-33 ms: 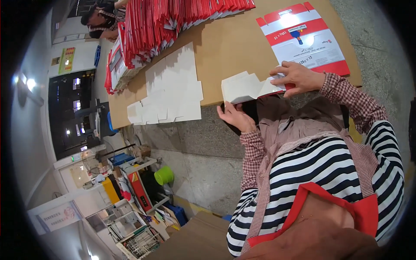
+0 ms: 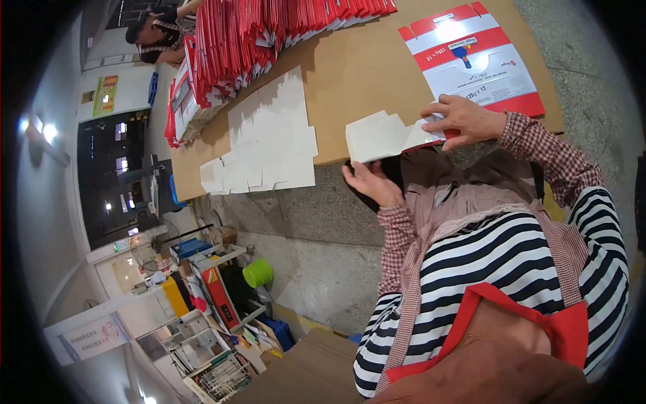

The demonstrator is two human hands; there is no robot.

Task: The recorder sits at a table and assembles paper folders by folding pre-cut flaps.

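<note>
My left hand holds the lower left corner of a white folded carton blank from beneath, at the near edge of the brown table. My right hand grips the same blank's right end, fingers on top. Just beyond my right hand a flat red and white printed carton lies on the table. Both of my sleeves are checked red and white.
A spread pile of white carton blanks lies to the left on the table. Rows of red folded cartons stand along the far side. Another person works at the far left. Shelves, crates and a green bucket stand on the floor.
</note>
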